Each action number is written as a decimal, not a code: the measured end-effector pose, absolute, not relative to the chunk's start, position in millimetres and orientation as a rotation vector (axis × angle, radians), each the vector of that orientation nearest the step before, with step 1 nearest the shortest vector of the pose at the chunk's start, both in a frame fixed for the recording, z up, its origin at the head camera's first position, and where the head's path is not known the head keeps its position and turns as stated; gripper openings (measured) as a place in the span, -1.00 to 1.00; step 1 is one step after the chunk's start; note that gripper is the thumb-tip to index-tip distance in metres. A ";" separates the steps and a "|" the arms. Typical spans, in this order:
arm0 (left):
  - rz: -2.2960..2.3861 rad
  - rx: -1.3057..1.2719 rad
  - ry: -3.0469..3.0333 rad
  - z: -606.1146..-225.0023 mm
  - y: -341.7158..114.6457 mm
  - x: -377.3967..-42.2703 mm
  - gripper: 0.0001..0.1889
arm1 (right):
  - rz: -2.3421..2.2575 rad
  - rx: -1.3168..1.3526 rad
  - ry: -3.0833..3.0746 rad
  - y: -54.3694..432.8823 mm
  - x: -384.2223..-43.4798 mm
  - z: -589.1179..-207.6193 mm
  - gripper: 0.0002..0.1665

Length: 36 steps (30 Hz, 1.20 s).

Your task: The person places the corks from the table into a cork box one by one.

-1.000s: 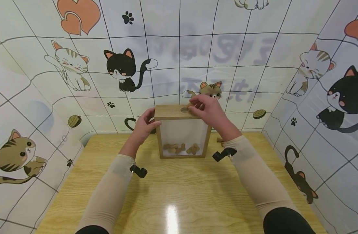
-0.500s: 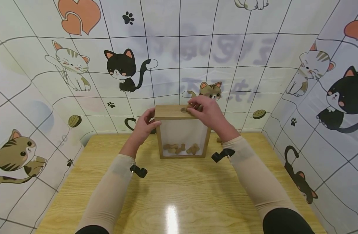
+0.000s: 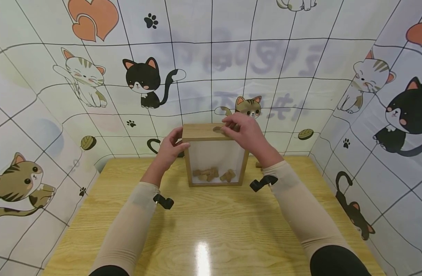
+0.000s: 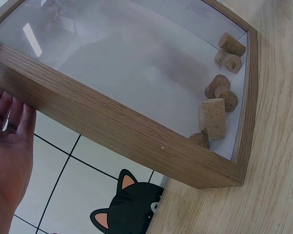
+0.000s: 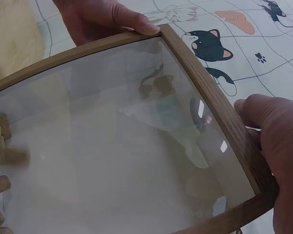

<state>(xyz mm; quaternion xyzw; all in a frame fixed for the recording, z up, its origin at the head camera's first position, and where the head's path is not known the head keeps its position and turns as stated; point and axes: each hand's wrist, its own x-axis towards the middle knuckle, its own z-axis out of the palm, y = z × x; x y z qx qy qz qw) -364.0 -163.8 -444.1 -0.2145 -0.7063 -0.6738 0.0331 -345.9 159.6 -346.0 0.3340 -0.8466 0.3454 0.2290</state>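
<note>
A wooden shadow box with a clear front stands upright on the table, a round hole in its top. Corks lie along its bottom inside; the left wrist view shows a larger cork among them. In the right wrist view one cork is blurred in motion above the others. My left hand grips the box's upper left corner, thumb on the front and fingers behind. My right hand is at the top right beside the hole, fingers loosely bent, with nothing visible between fingertips and thumb.
The wood-grain table runs toward me in front of the box. Small brown pieces lie behind the box near my right wrist. A cloth wall printed with cats and grid lines rises close behind and on both sides.
A cork that my right fingers held by the hole has left them and dropped inside, onto the left part of the pile. My left hand and the box keep their place.
</note>
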 end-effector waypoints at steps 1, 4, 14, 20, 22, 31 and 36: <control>-2.075 -0.660 -2.172 -444.0 -163.6 -364.0 -0.30 | 0.956 0.917 -2.306 161.1 -345.3 -346.3 -0.73; -2.084 -0.660 -2.161 -444.2 -163.3 -364.1 -0.30 | 0.972 0.902 -2.209 168.0 -344.7 -348.6 -0.82; -2.076 -0.637 -2.175 -443.5 -164.8 -364.0 -0.30 | 1.077 0.815 -2.060 215.5 -335.0 -368.1 -0.93; -2.077 -0.646 -2.177 -443.5 -165.0 -364.3 -0.30 | 1.043 0.690 -2.163 246.5 -331.1 -392.2 -0.93; -2.080 -0.645 -2.177 -444.0 -165.2 -364.7 -0.29 | 1.027 0.668 -2.191 254.4 -330.1 -400.0 -0.90; -2.072 -0.636 -2.186 -442.8 -163.7 -363.2 -0.29 | 0.983 0.586 -2.369 278.2 -323.9 -427.4 -0.91; -2.071 -0.638 -2.184 -441.7 -162.0 -361.7 -0.30 | 0.971 0.543 -2.480 290.7 -323.8 -448.2 -0.83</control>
